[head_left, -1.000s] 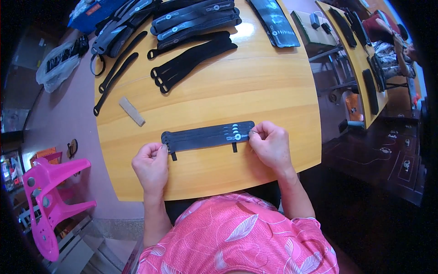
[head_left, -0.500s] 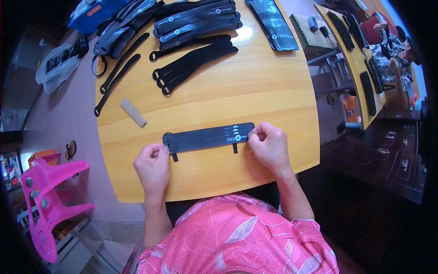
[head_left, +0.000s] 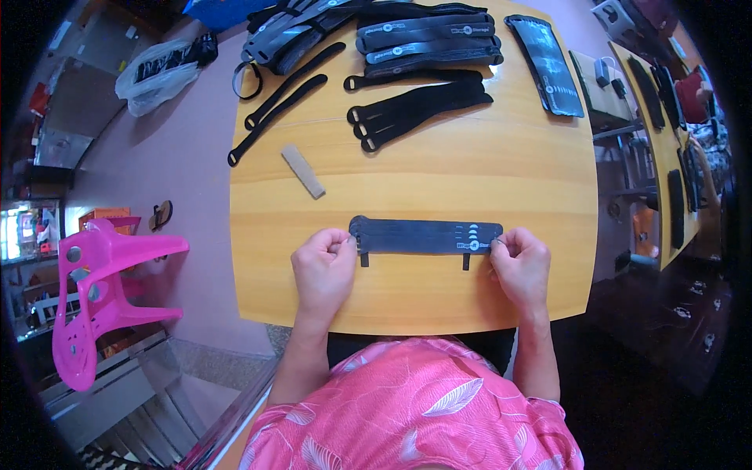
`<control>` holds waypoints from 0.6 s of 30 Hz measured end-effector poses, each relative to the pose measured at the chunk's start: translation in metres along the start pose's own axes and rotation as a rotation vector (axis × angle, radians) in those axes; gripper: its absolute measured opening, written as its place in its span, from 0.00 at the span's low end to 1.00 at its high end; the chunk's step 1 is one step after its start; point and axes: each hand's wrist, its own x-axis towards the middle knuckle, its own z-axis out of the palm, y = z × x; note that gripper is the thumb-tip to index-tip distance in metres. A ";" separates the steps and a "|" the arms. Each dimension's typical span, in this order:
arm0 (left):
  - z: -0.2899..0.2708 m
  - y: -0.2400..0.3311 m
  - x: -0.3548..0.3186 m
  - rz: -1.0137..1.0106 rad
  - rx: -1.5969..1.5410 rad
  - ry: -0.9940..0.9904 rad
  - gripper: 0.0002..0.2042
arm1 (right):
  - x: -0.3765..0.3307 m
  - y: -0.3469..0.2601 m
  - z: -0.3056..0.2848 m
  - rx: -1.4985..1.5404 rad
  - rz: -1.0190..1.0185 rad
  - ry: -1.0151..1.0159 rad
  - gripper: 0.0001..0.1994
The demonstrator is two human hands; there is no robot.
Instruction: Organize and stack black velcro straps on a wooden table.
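A flat black pack of straps (head_left: pixel 419 236) with white print near its right end lies crosswise close to the table's near edge. Two short dark tabs stick out below its lower edge, one toward each end. My left hand (head_left: pixel 323 270) pinches the pack's left end between thumb and fingers. At the other end, my right hand (head_left: pixel 522 270) grips the right corner the same way. Beyond the pack lies a small grey-brown bar-shaped piece (head_left: pixel 303 172). Farther back, loose black straps with slotted ends (head_left: pixel 423 111) are fanned together.
More black straps (head_left: pixel 278 110) and printed strap bundles (head_left: pixel 427 35) cover the back of the wooden table (head_left: pixel 407 184). A wrapped pack (head_left: pixel 546 70) sits at the back right. On the floor at left are a pink plastic stool (head_left: pixel 110 274) and a plastic bag (head_left: pixel 160 78).
The view has swung left, so everything on the table appears farther right. Both hands keep their pinch on the pack's ends, and the pack now looks more level.
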 end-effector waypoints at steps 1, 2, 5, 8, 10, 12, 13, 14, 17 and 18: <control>0.000 0.000 0.000 0.000 0.001 0.001 0.03 | 0.000 0.001 0.000 0.012 -0.003 -0.005 0.05; 0.000 0.000 0.000 0.007 0.012 0.013 0.03 | 0.000 0.001 0.000 0.022 -0.005 -0.008 0.05; -0.001 -0.003 0.000 0.013 0.016 0.019 0.03 | 0.000 -0.001 -0.001 0.038 0.022 -0.023 0.06; 0.001 0.003 0.000 0.022 -0.002 0.012 0.03 | -0.001 0.002 -0.004 0.012 0.000 0.011 0.06; 0.003 0.005 0.000 0.034 -0.024 -0.003 0.03 | -0.001 0.003 -0.002 -0.026 -0.050 0.027 0.06; 0.001 -0.003 0.002 0.015 -0.027 -0.004 0.03 | 0.000 0.005 -0.004 -0.082 -0.088 0.060 0.06; -0.001 -0.007 0.002 0.016 -0.045 -0.033 0.03 | 0.001 0.001 -0.002 -0.079 -0.113 0.038 0.06; -0.005 -0.012 0.003 -0.024 -0.077 -0.019 0.03 | 0.001 -0.002 0.000 -0.073 -0.139 0.016 0.05; -0.004 -0.005 0.002 -0.067 -0.099 -0.018 0.02 | 0.000 -0.003 0.002 -0.006 -0.066 -0.009 0.06; -0.004 -0.002 0.002 -0.072 -0.079 -0.008 0.02 | 0.000 -0.003 0.000 -0.013 -0.060 0.004 0.06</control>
